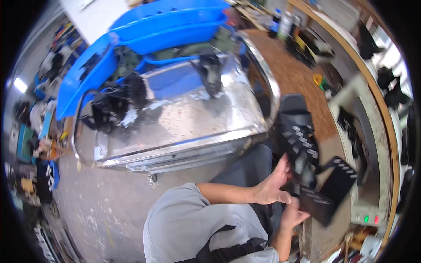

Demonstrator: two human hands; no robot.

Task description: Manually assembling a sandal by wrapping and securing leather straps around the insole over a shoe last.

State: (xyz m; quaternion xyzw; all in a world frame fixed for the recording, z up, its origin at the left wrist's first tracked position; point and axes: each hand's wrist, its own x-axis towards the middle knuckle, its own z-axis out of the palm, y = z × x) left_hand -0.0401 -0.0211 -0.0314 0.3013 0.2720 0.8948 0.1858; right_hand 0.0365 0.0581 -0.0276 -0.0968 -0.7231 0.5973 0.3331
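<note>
A black boot upper [304, 175] with rows of pale eyelets lies at the right, its flaps spread and partly blurred. My left hand [272, 184] is at its left edge, with fingers pointing up along it and the thumb reaching right. Just below, my right hand [293, 215] grips the upper's lower edge, its thumb and fingers close to my left thumb. Some of the fingertips are hidden by the black material. Beyond the upper is a smooth dark rounded form [293, 103]; whether the two are joined I cannot tell.
A metal-framed cart [193, 116] holds black pieces [116, 103] and another black upper [210, 72]. Blue bins [175, 37] stand behind it. A brown worktop [315, 98] carries bottles [285, 24]. At the right is a pale machine [370, 175] with green and red lights.
</note>
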